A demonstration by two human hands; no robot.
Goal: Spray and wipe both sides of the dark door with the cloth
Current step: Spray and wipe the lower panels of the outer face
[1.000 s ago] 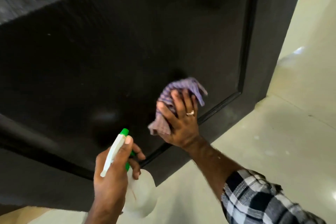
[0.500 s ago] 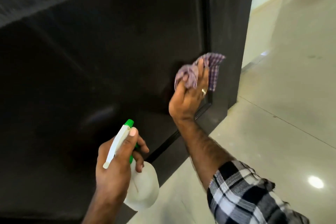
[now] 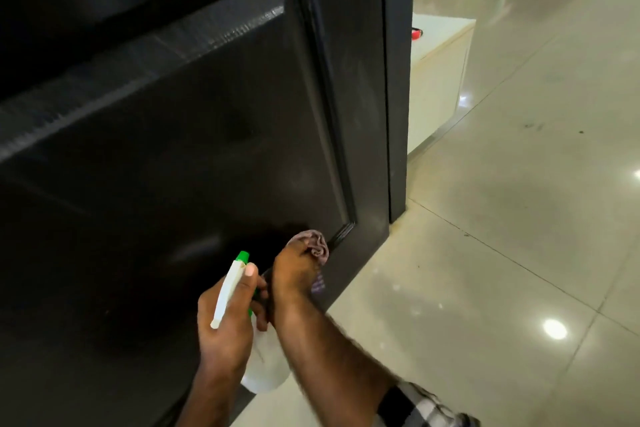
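door: dark, near-black panelled door (image 3: 214,156) filled the left and centre of the head view; raised rectangular panel with a moulded border, slight sheen, faint pale streaks along the upper moulding and right stile. Its edge stood upright at right, bottom corner meeting the floor.
cloth: bunched purple-and-white checked cloth (image 3: 318,247) sat low on the door face, just beside the panel's lower right corner, pressed to the surface; a bit of it hung below the hand.
right hand: right hand (image 3: 294,274) was curled round the cloth, back of hand to camera, forearm crossing up from lower right; fingers mostly hidden.
left hand: left hand (image 3: 230,315) gripped the white plastic spray bottle with green nozzle (image 3: 231,282), thumb along the trigger head, nozzle towards the door; bottle body partly hidden behind the right forearm.
sleeve: black-and-white checked sleeve (image 3: 419,406) at the bottom edge.
floor: glossy beige tiled floor (image 3: 502,253) to the right, with light reflections.
background: low cream block (image 3: 440,80) behind the door edge.
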